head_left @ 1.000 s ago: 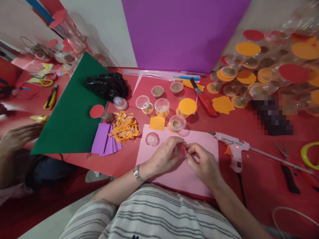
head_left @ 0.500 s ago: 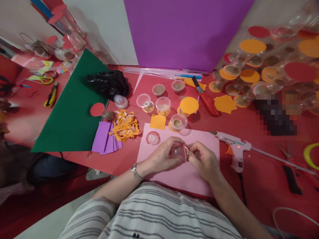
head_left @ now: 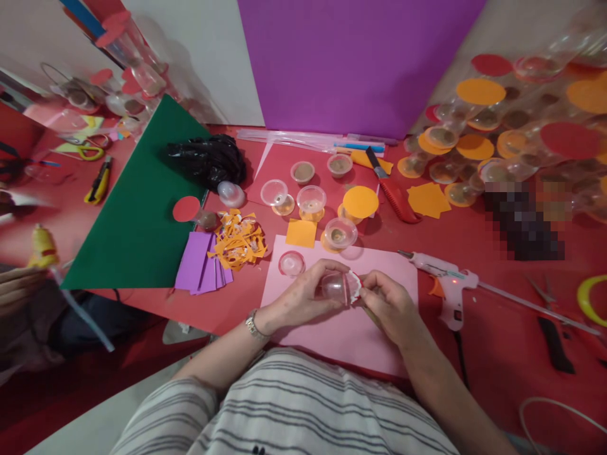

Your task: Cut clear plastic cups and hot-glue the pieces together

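Observation:
A clear plastic cup (head_left: pixel 332 287) lies on its side in my left hand (head_left: pixel 303 292), thumb below and fingers over the top. Against its rim is a red paper piece (head_left: pixel 355 287) with a ragged white edge, pinched between the thumb and fingers of my right hand (head_left: pixel 387 304). Both hands are above a pink sheet (head_left: pixel 327 344). Behind my left hand, a clear lid with a red rim (head_left: pixel 291 263) rests on that sheet.
A white glue gun (head_left: pixel 446 278) with a lit red light lies to the right. Orange scraps (head_left: pixel 238 240) and purple cards (head_left: pixel 202 262) sit left. Cups (head_left: pixel 340 234), a red-handled cutter (head_left: pixel 393 189) and a black bag (head_left: pixel 208 161) are behind. Another person's hand (head_left: pixel 19 284) holds a yellow glue gun (head_left: pixel 45 246).
The red paper's ragged white edge now shows more fully at the cup's rim, and my right hand has shifted slightly right. At far left, another person's hand with a yellow glue gun has appeared.

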Motion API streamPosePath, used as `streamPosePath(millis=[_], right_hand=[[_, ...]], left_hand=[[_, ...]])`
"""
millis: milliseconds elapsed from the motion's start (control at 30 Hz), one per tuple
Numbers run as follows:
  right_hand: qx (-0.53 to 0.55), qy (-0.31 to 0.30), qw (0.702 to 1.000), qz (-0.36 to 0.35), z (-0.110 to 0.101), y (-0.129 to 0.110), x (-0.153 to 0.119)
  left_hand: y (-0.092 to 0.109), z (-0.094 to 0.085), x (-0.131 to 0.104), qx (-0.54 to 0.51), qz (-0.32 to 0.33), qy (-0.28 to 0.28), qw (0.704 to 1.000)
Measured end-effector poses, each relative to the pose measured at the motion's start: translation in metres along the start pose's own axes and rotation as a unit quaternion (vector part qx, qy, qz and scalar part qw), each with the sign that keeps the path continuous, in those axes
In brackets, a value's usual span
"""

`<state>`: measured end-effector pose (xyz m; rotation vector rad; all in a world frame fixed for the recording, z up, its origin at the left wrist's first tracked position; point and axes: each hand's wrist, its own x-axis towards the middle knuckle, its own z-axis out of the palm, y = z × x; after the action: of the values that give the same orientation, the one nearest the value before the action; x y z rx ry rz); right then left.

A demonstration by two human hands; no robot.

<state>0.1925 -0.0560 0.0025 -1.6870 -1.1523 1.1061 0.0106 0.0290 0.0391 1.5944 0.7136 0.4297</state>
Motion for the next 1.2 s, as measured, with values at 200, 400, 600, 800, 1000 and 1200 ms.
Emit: streamPosePath(millis=[200,400,600,800,1000,1200], right_hand=[[0.062,-0.054,0.996,0.02,-0.001,-0.011,-0.003],[0.103,-0.079,0.99,0.052,0.001,-0.007,-0.001],[0.128,-0.087,0.985,0.07,0.004,-0.003,0.002],[0.098,-0.075,0.991,0.049,0.006,0.0,0.001],[0.072,-0.08,0.994,0.011,-0.006,0.002,0.002],[0.097,-0.085,0.991,0.025,-0.005,0.0,0.002]], left_hand=[[-0.007,0.0,0.0,0.022,0.031,-0.009,0.999],[-0.007,0.0,0.003,0.015,0.06,-0.06,0.996],[-0.007,-0.004,0.006,0.015,0.049,-0.104,0.993],[-0.006,-0.004,0.006,0.004,0.047,-0.124,0.991],[-0.007,0.0,0.008,-0.03,0.072,-0.11,0.991],[-0.007,0.002,0.01,-0.033,0.078,-0.104,0.991]])
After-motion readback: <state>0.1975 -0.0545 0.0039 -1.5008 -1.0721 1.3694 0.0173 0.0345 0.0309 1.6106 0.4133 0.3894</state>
